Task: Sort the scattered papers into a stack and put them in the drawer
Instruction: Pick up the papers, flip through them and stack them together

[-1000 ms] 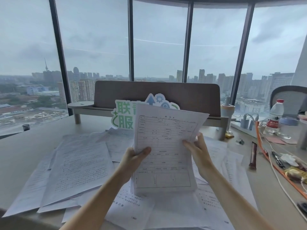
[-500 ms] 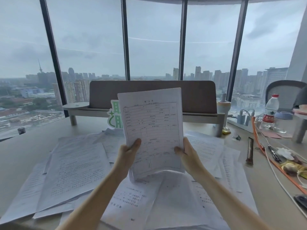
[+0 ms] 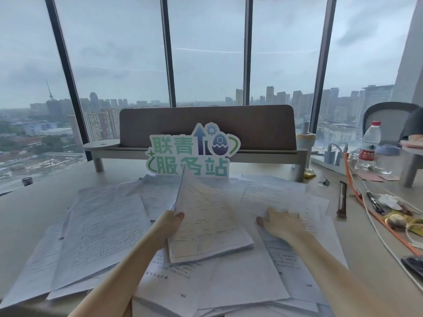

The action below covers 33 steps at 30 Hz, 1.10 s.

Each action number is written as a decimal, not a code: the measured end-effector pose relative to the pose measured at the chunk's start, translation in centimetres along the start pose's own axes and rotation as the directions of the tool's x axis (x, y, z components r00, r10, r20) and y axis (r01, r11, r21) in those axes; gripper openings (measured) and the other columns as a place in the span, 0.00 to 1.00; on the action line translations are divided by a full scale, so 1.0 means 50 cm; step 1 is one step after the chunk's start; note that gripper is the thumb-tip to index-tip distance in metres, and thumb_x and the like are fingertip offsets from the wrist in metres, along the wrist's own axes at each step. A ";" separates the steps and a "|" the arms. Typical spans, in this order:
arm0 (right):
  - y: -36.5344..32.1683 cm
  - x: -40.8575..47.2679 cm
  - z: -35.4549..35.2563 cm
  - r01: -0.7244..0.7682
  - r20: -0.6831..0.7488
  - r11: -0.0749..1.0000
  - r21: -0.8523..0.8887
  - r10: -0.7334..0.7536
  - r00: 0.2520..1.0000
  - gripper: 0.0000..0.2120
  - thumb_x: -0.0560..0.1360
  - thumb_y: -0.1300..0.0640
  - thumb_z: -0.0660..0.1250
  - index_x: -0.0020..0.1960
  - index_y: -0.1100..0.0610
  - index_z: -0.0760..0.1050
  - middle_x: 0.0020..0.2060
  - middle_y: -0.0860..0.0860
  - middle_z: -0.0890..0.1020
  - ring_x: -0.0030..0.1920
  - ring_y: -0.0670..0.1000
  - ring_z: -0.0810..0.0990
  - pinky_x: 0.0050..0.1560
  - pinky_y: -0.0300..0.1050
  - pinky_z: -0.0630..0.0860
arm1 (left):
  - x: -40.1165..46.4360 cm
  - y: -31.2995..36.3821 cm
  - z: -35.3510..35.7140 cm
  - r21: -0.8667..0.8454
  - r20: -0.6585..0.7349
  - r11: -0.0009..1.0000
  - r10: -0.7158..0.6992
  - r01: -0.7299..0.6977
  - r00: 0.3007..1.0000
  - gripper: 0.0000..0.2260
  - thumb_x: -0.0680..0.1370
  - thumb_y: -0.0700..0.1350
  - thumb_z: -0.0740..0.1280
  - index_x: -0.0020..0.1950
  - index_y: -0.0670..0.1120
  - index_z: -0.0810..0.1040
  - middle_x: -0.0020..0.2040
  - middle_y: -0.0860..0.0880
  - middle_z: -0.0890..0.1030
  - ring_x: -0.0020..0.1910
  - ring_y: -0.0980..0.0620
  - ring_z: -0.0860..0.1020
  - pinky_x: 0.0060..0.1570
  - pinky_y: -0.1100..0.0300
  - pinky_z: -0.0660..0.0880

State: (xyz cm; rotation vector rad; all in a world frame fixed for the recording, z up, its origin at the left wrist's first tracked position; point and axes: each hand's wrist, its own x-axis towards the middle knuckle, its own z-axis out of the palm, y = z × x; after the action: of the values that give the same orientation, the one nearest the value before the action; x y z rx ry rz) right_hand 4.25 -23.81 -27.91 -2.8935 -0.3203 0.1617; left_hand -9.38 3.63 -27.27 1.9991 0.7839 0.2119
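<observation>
1. The left hand [image 3: 170, 226] alone now grips the paper stack [image 3: 206, 223], lowered over scattered papers [image 3: 100, 227] on the counter [image 3: 20, 216].
2. The right hand [image 3: 282, 223], blurred, has let go and apparently lies flat, fingers spread, on loose sheets.

A thin stack of printed forms [image 3: 206, 223] is tilted up off the surface [image 3: 27, 209], its left edge raised and its far corner pointing toward the window, its near right corner low over the other sheets. The loose papers [image 3: 100, 227] lie spread flat across the middle of the surface, overlapping one another at different angles: white pages with small dark print, a broad pile on the left, more under and to the right of the stack
</observation>
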 end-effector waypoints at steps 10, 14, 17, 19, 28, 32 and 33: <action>0.018 0.017 -0.004 -0.112 -0.052 0.993 0.036 0.114 0.992 0.34 0.76 0.31 0.54 0.75 0.50 0.61 0.70 0.61 0.69 0.70 0.63 0.66 0.68 0.60 0.65 | 0.008 0.031 0.034 0.006 -0.011 1.000 0.026 -0.026 1.000 0.15 0.83 0.45 0.58 0.61 0.37 0.76 0.44 0.44 0.80 0.42 0.46 0.79 0.39 0.58 0.77; 0.016 0.013 -0.019 -0.084 -0.098 0.973 0.213 0.107 0.989 0.32 0.76 0.35 0.62 0.74 0.49 0.60 0.68 0.58 0.72 0.70 0.61 0.68 0.67 0.59 0.67 | 0.000 0.017 0.052 0.003 -0.056 0.995 0.096 -0.096 0.994 0.15 0.82 0.46 0.60 0.56 0.36 0.79 0.50 0.40 0.82 0.50 0.41 0.81 0.51 0.51 0.78; 0.021 0.007 -0.029 -0.078 -0.132 0.936 0.343 0.130 0.983 0.31 0.74 0.40 0.69 0.72 0.49 0.64 0.67 0.54 0.76 0.68 0.59 0.72 0.65 0.56 0.67 | -0.008 0.012 0.052 -0.019 -0.057 0.990 0.138 -0.140 0.989 0.15 0.83 0.47 0.60 0.56 0.38 0.80 0.50 0.42 0.83 0.50 0.43 0.81 0.51 0.54 0.77; 0.027 0.005 -0.029 -0.039 -0.124 0.886 0.461 0.108 0.986 0.33 0.73 0.45 0.74 0.73 0.53 0.65 0.68 0.55 0.75 0.68 0.59 0.72 0.65 0.53 0.70 | -0.010 0.012 0.050 -0.051 -0.054 0.988 0.145 -0.148 0.988 0.13 0.83 0.48 0.60 0.55 0.40 0.80 0.49 0.43 0.83 0.50 0.44 0.81 0.52 0.54 0.78; 0.034 -0.008 -0.039 0.010 -0.114 0.649 0.760 0.118 0.986 0.42 0.68 0.59 0.80 0.76 0.58 0.62 0.71 0.59 0.72 0.70 0.60 0.71 0.68 0.53 0.70 | -0.024 0.011 0.044 -0.064 -0.044 0.987 0.148 -0.151 0.988 0.15 0.82 0.49 0.60 0.56 0.40 0.80 0.49 0.42 0.84 0.48 0.43 0.83 0.53 0.49 0.80; 0.054 0.004 -0.052 -0.097 0.055 0.387 0.917 0.120 0.991 0.38 0.68 0.63 0.79 0.74 0.62 0.67 0.69 0.61 0.75 0.65 0.61 0.76 0.65 0.55 0.73 | -0.029 0.008 0.042 -0.084 -0.036 0.985 0.151 -0.153 0.988 0.14 0.83 0.49 0.60 0.57 0.41 0.80 0.49 0.43 0.84 0.47 0.44 0.82 0.47 0.56 0.79; 0.057 0.006 -0.054 -0.134 0.099 0.349 0.928 0.117 0.988 0.30 0.69 0.63 0.78 0.68 0.65 0.73 0.64 0.63 0.78 0.59 0.61 0.80 0.61 0.56 0.77 | -0.030 0.008 0.040 -0.088 -0.033 0.985 0.145 -0.148 0.989 0.14 0.83 0.49 0.60 0.57 0.41 0.80 0.48 0.44 0.84 0.46 0.45 0.82 0.46 0.56 0.79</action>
State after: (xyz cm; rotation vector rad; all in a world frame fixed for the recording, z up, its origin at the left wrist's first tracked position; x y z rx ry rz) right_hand 5.50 -27.01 -25.99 -1.7160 0.0364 0.2805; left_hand -9.49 1.16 -27.80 1.9730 0.6327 0.3538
